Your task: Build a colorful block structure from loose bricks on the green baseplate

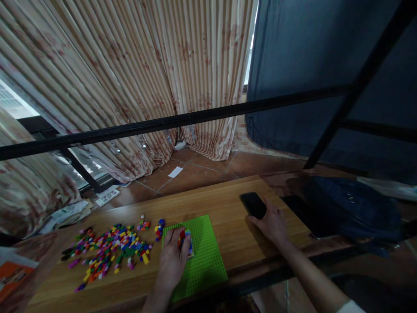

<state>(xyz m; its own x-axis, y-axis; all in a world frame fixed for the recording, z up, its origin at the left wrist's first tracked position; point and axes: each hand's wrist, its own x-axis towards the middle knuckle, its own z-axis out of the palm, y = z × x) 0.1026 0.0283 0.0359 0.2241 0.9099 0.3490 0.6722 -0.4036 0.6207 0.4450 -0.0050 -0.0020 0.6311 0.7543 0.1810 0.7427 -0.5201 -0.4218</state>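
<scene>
My left hand (pixel 173 257) rests over the left part of a green studded baseplate (pixel 206 261). Its thumb and fingers close round a small build of coloured toy bricks (pixel 186 242), with red, blue and pale parts showing. The palm side is hidden. On the right of the wooden table my right hand (pixel 272 221) grips the near right edge of a black smartphone (pixel 253 204), thumb on one side and fingers on the other. Two little brick clusters stand left of the baseplate, a blue one (pixel 159 229) and a mostly red one (pixel 143 224).
Loose bricks (pixel 114 245) lie heaped on the table's left side. A dark flat object (pixel 301 213) and a dark blue bag (pixel 353 206) are at the right. A black metal rail (pixel 182 119) crosses beyond the table, before striped curtains (pixel 208 65). Papers (pixel 107 195) lie behind left.
</scene>
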